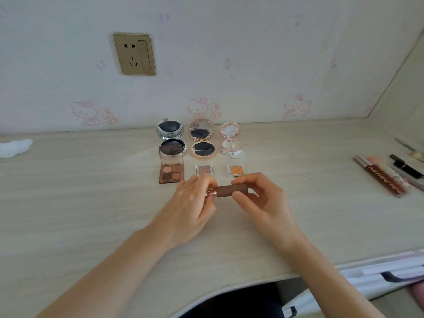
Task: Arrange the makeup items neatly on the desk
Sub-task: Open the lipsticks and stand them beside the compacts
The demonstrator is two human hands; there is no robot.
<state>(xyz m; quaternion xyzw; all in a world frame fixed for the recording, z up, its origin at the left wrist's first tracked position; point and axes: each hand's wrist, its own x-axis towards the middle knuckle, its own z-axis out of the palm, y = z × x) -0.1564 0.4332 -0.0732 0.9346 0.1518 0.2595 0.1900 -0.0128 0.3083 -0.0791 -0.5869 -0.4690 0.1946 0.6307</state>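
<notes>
A brown lipstick tube (pixel 231 191) lies sideways between both hands, just above the desk (pixel 91 203). My left hand (pixel 192 210) grips its rose-gold end, and my right hand (pixel 259 200) pinches the brown cap. Behind the hands stand two rows of open makeup. The back row holds a silver compact (pixel 171 138), a rose-gold compact (pixel 203 140) and a pink compact (pixel 230 140). In front of these lie a brown eyeshadow palette (pixel 171 172), a small pink eyeshadow (pixel 204 169) and a small orange eyeshadow (pixel 237 170).
Several lip glosses, a dark tube and brushes (pixel 390 175) lie loose at the desk's right side. A crumpled white tissue (pixel 15 148) sits at the far left. A wall socket (pixel 135 53) is on the wallpapered wall behind. The desk's curved front edge runs below my arms.
</notes>
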